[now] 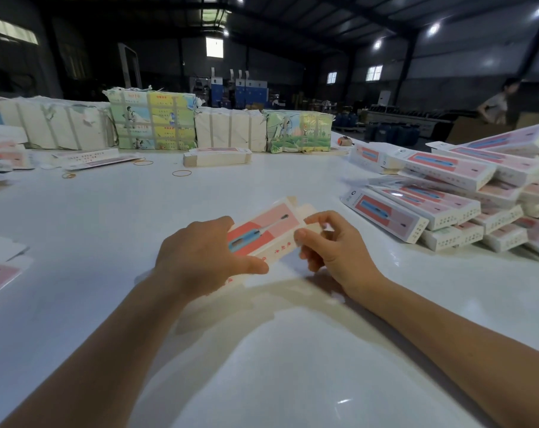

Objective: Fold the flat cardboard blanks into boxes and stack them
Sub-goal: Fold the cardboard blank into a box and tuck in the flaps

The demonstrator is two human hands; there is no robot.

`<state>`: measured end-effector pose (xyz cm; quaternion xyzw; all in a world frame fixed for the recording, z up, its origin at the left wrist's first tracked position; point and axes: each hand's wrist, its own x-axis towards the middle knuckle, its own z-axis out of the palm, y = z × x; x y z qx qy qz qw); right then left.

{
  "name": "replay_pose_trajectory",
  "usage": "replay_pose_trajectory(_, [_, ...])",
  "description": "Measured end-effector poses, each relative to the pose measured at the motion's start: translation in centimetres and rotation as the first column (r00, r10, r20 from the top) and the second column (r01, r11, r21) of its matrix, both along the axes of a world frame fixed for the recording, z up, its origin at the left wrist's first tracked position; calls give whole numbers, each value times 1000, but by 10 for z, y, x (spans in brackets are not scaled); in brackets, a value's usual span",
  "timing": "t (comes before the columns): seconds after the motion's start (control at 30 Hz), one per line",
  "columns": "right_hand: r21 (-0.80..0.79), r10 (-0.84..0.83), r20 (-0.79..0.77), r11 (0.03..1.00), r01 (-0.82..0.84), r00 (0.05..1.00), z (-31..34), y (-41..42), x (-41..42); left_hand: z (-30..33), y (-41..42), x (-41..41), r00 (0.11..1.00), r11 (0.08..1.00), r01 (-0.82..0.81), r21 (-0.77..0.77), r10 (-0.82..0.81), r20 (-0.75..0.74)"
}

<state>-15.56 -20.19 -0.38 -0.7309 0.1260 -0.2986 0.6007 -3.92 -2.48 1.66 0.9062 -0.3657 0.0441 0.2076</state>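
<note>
Near the middle of the white tabletop [262,350], both hands held one pink printed cardboard blank [263,228] just above the surface. The left hand [200,261] gripped its near end; the right hand [333,245] pinched its far flap. It looked light, thin and easily creased, best held by its edges. Folded boxes [447,193] were piled toward the right edge.

Left hand [200,254] gripping, right hand [336,248] fingers [302,234] pinching, forearms converging
</note>
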Motion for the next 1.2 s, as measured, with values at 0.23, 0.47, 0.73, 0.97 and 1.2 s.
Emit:
replay_pose_trajectory(0.23, [-155, -181, 201, 964, 214, 963, 3, 8, -5, -1, 4, 0, 999, 997, -38, -74, 39, 0])
replay_pose_trajectory(0.47, [-213, -171, 204, 953, 214, 964, 3, 17, -3, 1, 4, -5, 999, 997, -25, -76, 23, -28])
replay_pose_trajectory(0.73, [-105, -148, 143, 981, 164, 979, 6, 17, -5, 0, 3, -11, 998, 999, 32, 1, -32, 49])
replay_pose_trajectory(0.97, [-29, -121, -15, 992, 120, 993, 3, 12, -2, -4, 1, -10, 981, 995, -14, 101, -6, 196])
replay_pose_trajectory(1.2, [-81, -153, -62, 986, 148, 986, 1, 12, 0, -8, -4, -14, 964, 992, -27, 121, -6, 266])
